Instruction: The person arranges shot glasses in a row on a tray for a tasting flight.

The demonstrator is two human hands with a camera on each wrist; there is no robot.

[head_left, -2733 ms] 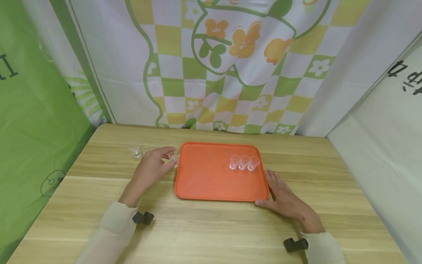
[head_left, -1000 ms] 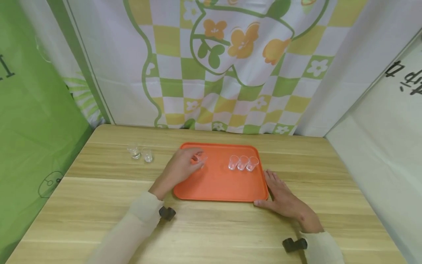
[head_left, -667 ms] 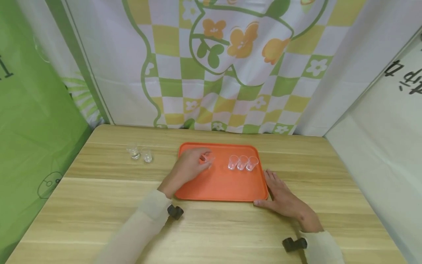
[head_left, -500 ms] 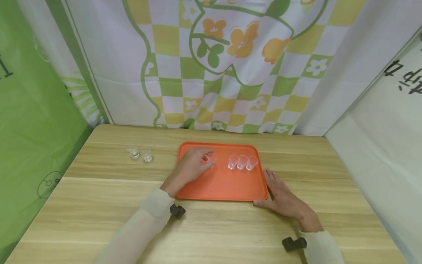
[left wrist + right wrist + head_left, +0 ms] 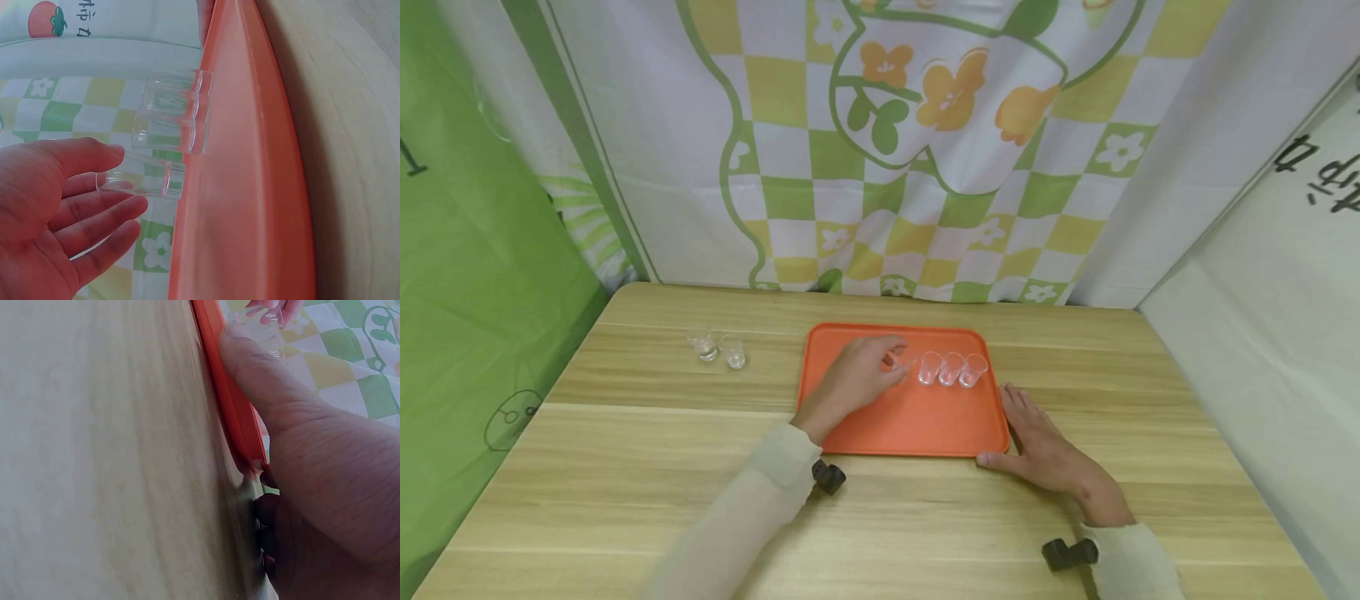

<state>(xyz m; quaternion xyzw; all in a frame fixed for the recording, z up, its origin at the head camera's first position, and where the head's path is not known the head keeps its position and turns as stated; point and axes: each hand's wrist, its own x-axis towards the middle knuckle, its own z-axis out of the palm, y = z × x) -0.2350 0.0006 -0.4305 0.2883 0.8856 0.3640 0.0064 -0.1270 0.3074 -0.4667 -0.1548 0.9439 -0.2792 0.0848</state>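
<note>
My left hand [image 5: 859, 373] reaches over the orange tray [image 5: 887, 427] and holds a small clear shot glass [image 5: 140, 176] between thumb and fingers. In the left wrist view this glass is upright, its base near the tray's surface. Just right of it, three matching shot glasses [image 5: 952, 371] stand side by side in a row on the tray. My right hand [image 5: 1045, 450] rests at the tray's lower right corner, fingers extended along the right side and thumb at the front edge.
Two more clear shot glasses [image 5: 734, 353] stand on the wooden table [image 5: 925, 533] left of the tray. A patterned curtain [image 5: 895, 192] hangs behind the table's far edge. A green sheet [image 5: 482, 275] borders the left side, a pale one [image 5: 1262, 292] the right.
My left hand has carried the shot glass rightward from the tray's left edge to beside the row of three. The right hand has stayed at the tray's corner.
</note>
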